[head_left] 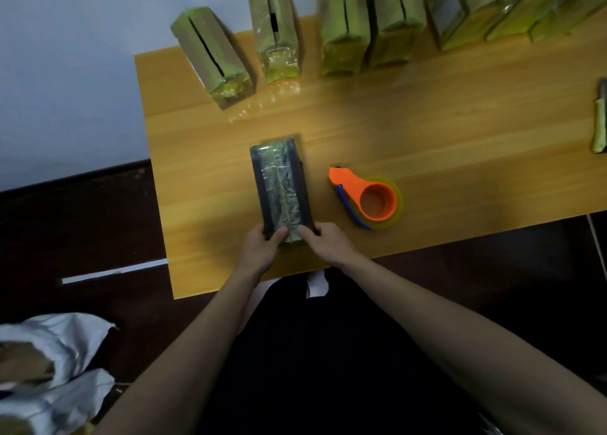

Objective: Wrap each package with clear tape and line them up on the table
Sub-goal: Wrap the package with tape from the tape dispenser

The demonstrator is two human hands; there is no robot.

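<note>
A small packing room: wooden table (427, 122), tape dispenser (371, 198), lined-up packages (345, 31).

Between the left hand (259, 247) and the right hand (325, 242) the package (281, 188) is dark grey with a mottled green strip. Just right of the right hand, the tape dispenser (368, 198) is orange with a blue handle and yellowish roll. Beyond both hands, the row of packages (361, 31) is yellow-green on an orange-brown wood-grain table (443, 122).

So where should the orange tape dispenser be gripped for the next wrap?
Probably around its round orange hub, coming from above with the right hand, the nearer one. The tape dispenser lies flat on the table with the hub facing up, and its narrow cutter nose points away, so fingers stay clear of it.
</note>
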